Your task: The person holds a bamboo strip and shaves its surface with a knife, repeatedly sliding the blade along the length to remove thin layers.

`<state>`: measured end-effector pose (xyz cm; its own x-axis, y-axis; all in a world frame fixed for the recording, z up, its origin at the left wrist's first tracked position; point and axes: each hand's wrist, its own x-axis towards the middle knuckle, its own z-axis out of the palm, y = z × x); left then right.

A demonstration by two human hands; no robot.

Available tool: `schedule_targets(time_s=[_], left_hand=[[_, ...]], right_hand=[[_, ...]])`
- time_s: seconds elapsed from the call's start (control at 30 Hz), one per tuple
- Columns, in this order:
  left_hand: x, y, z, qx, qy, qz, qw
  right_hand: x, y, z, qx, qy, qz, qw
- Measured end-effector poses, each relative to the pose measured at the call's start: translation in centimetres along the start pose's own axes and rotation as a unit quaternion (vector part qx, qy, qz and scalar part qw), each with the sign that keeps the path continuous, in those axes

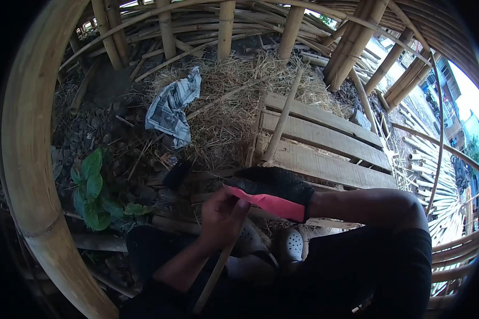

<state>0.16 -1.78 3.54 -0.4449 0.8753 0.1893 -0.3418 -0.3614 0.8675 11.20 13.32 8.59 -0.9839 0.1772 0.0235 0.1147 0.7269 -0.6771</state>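
My left hand [221, 219] is bare, its thumb and fingers pinched on the pointed left end of a pink strip [274, 204]. The strip runs right along my right hand [274, 179], as far as the wrist. A black, grainy-looking glove covers that hand, which points left; the strip hides part of its fingers, so I cannot tell how they are closed. A thin bamboo stick [283, 123] slants down from above, goes out of sight behind both hands, and shows again below my left hand, towards my lap.
A slatted wooden pallet [324, 133] lies ahead to the right. Crumpled newspaper [171, 109] rests on dry straw [223, 114]. At left stand a leafy plant [92, 189] and a thick bamboo pole [32, 133]. Grey clogs [291, 244] are below my hands; bamboo posts [226, 29] stand beyond.
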Motion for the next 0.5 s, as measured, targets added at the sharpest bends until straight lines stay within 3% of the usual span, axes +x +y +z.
schedule_targets(time_s=[0.13, 0.2, 0.3, 0.43, 0.5], left_hand=[[-0.3, -0.1, -0.9, 0.024, -0.023, 0.017, 0.999], [-0.5, 0.0, -1.3, 0.076, -0.051, 0.049, 0.995], [-0.8, 0.4, -1.4, 0.138, -0.055, 0.074, 0.986], [-1.1, 1.6, -0.2, 0.079, -0.027, 0.058, 0.995], [-1.2, 1.7, -0.1, 0.081, -0.015, 0.052, 0.995]], right_hand=[[0.7, -1.7, -0.5, 0.080, -0.055, 0.018, 0.995], [0.9, -3.7, -1.7, 0.020, -0.198, 0.048, 0.979], [0.5, -4.0, -1.3, 0.046, -0.221, 0.104, 0.969], [1.1, -3.2, -0.8, 0.028, -0.283, 0.135, 0.949], [0.4, -1.4, 1.3, 0.235, -0.256, 0.193, 0.918]])
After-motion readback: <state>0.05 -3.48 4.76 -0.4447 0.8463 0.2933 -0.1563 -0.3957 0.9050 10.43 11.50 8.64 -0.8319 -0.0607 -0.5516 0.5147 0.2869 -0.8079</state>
